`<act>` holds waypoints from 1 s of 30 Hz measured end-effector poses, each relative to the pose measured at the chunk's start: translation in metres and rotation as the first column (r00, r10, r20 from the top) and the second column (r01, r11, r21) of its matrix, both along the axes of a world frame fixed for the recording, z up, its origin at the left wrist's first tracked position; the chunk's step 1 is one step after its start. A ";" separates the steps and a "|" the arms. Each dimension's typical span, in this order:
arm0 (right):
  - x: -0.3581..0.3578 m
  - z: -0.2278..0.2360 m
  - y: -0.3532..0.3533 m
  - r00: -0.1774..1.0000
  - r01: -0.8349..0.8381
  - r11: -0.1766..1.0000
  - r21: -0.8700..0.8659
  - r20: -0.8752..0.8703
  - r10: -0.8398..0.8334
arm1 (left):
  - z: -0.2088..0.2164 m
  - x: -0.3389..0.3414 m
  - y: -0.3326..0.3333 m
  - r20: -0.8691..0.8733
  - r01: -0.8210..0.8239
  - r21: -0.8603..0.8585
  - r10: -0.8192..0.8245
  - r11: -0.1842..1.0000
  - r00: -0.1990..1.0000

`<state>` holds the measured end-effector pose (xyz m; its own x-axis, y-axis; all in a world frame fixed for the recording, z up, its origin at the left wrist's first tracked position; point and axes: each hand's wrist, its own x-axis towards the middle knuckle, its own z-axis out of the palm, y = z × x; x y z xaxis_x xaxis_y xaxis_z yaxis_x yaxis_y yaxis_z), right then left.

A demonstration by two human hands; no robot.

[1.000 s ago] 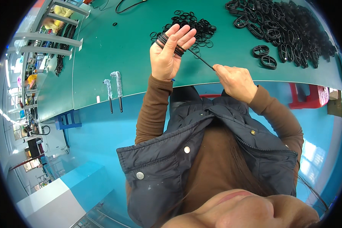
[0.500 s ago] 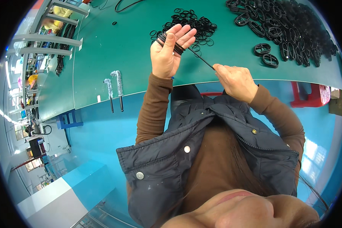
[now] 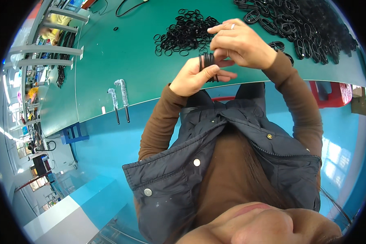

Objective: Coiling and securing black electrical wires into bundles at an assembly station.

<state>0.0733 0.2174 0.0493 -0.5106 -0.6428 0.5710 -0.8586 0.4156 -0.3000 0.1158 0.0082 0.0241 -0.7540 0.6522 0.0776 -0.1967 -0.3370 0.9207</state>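
Several turns of black cable (image 3: 208, 61) are wound round the fingers of my left hand (image 3: 193, 77), which lies palm up over the table's near edge with its fingertips stretched to the right. Close against those fingertips, my right hand (image 3: 244, 44) is raised, with fingers bent and pressed together and a ring on one of them. The strand between the two hands is hidden behind the fingers. Just beyond my hands, a pile of small black rubber rings (image 3: 185, 34) lies spread on the green table (image 3: 122, 49).
Many coiled black cables (image 3: 288, 28) are heaped at the far right. Two tools with dark handles and plastic-wrapped heads (image 3: 124, 93) lie by the left front edge. A grey rack (image 3: 49, 49) stands at the left. Below the table are a red stool (image 3: 327, 95) and a blue stool (image 3: 75, 134).
My right hand has swung up and leftward to my left fingertips. The cable stretched between the hands no longer shows. My left hand has moved nearer and right, turning its fingers rightward.
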 end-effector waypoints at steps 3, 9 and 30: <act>0.001 -0.016 -0.005 0.940 -0.025 0.996 -0.081 0.338 0.051 | 0.005 -0.002 -0.002 0.081 0.063 0.043 -0.066 0.997 0.995; 0.022 -0.024 -0.018 0.289 0.211 0.781 -0.588 0.801 0.525 | -0.009 -0.009 0.000 0.009 -0.069 0.168 0.069 0.983 0.998; 0.020 -0.025 -0.032 0.179 0.193 0.917 -0.350 0.931 0.318 | -0.024 -0.021 0.001 -0.068 0.088 -0.011 -0.089 0.996 0.994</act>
<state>0.0930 0.1859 0.0243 -0.7665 -0.6129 -0.1921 0.2163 0.0353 -0.9757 0.0946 0.0092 -0.0003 -0.6866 0.7169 0.1213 -0.1623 -0.3137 0.9356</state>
